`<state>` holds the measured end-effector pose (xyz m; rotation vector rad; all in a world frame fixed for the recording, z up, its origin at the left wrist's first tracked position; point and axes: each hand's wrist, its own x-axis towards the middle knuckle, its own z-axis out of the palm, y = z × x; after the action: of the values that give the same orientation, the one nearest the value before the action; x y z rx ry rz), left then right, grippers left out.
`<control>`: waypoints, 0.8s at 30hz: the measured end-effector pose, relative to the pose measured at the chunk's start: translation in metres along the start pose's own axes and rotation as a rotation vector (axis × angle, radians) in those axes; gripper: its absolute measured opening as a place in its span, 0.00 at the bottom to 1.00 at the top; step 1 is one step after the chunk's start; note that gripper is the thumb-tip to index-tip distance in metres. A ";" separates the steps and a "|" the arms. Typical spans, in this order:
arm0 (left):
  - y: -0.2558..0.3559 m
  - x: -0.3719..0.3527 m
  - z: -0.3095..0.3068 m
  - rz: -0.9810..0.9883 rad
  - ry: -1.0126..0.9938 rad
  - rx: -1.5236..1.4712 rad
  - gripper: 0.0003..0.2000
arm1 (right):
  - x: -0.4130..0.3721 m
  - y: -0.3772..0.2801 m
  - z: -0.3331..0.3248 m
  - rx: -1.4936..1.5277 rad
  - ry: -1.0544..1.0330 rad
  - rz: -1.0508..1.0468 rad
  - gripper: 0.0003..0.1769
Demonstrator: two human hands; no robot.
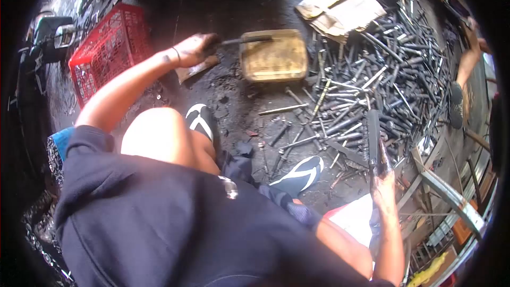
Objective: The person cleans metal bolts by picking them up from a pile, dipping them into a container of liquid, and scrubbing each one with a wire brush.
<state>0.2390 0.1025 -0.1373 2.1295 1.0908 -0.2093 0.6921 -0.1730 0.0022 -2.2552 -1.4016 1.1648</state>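
Observation:
My left hand (197,50) is closed round the handle of a dark tool (247,40), whose far end reaches over a yellowish rectangular tray (274,74). On the right, my right hand (381,172) is wrapped round the lower end of a long dark brush-like tool (373,133), which points away from me. That tool lies over the near edge of a large pile of metal bolts and rods (404,64). A single rod (283,109) rests on the dirty floor in front of the tray.
A red plastic crate (106,53) stands at the left. Cardboard (342,8) lies behind the pile. At the lower right is a metal frame (451,196). Another person's arm (468,64) and shoe (456,105) show at the right edge.

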 end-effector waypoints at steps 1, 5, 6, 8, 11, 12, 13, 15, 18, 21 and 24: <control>-0.011 -0.006 0.015 -0.068 -0.019 -0.059 0.19 | 0.011 -0.021 0.008 -0.051 -0.075 0.041 0.29; -0.036 0.011 0.059 -0.018 0.001 -0.077 0.22 | 0.071 -0.059 0.083 -0.227 -0.083 0.010 0.32; -0.027 0.016 0.053 -0.042 -0.038 -0.081 0.22 | 0.082 -0.077 0.112 -0.224 -0.026 -0.012 0.32; -0.030 0.023 0.062 -0.019 0.013 -0.070 0.20 | 0.101 -0.114 0.160 -0.071 -0.058 0.128 0.34; -0.034 0.033 0.061 0.082 -0.088 0.042 0.21 | 0.109 -0.139 0.225 -0.229 0.151 -0.013 0.18; -0.030 0.034 0.060 0.073 -0.084 0.062 0.21 | 0.105 -0.137 0.240 -0.284 0.170 -0.051 0.19; -0.024 0.034 0.057 0.076 -0.106 0.069 0.22 | 0.101 -0.137 0.251 -0.342 0.185 -0.088 0.21; -0.020 0.033 0.055 0.082 -0.147 0.087 0.22 | 0.087 -0.147 0.258 -0.380 0.133 -0.110 0.29; -0.025 0.032 0.072 0.157 -0.066 0.115 0.22 | 0.145 -0.152 0.276 -0.578 0.215 -0.192 0.18; -0.017 0.025 0.077 0.175 0.017 0.149 0.09 | 0.214 -0.201 0.238 -0.596 0.123 -0.256 0.20; -0.025 0.029 0.080 0.210 0.104 0.155 0.09 | 0.156 -0.186 0.232 -0.288 0.353 -0.278 0.16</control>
<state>0.2520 0.0773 -0.2219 2.3989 0.9255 -0.0867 0.4368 0.0071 -0.1208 -2.2053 -1.7413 0.4756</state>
